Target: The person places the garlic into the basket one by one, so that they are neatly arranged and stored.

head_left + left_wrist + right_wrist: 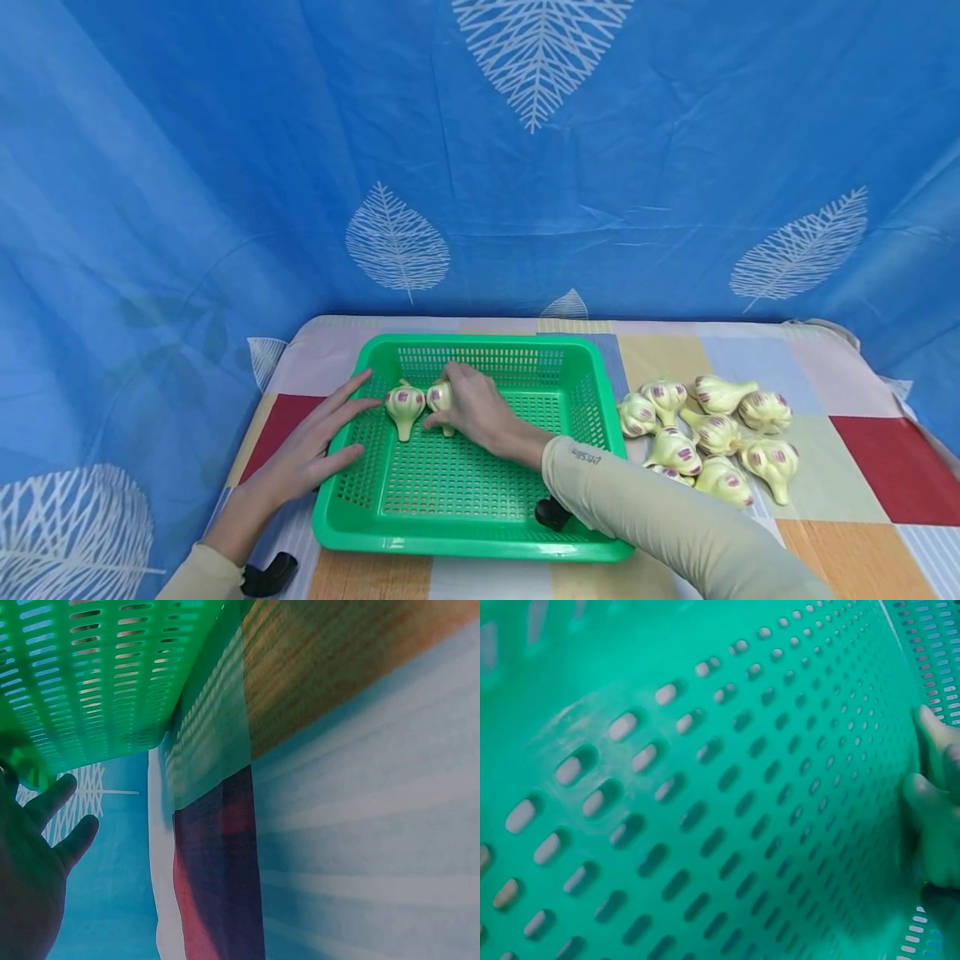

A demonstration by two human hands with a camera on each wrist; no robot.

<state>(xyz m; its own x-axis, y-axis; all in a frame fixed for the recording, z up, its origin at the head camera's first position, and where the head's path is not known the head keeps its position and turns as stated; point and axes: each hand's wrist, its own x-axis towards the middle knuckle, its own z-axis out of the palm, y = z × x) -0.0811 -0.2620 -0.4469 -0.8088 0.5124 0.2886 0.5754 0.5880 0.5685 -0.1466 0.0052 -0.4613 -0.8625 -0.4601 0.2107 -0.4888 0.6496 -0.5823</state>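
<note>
Inside a green plastic basket (450, 546), my right hand (480, 408) grips a garlic bulb (439, 397), its fingers over the top and right of it. Just left of that bulb, another garlic bulb (405, 405) lies on the basket floor with its stem toward me. At the basket's left rim my left hand (318, 442) has its fingers spread and holds nothing; fingertips reach over the rim. The left wrist view shows part of the left hand (37, 855) beside the basket's perforated wall. In the right wrist view, the right hand (937, 802) is at the right edge, its bulb mostly hidden.
Several garlic bulbs (716, 433) lie in a loose pile on the patchwork tablecloth (847, 558), right of the basket. A blue curtain (637, 167) with white leaf prints hangs behind the table. Black wrist straps show near both forearms.
</note>
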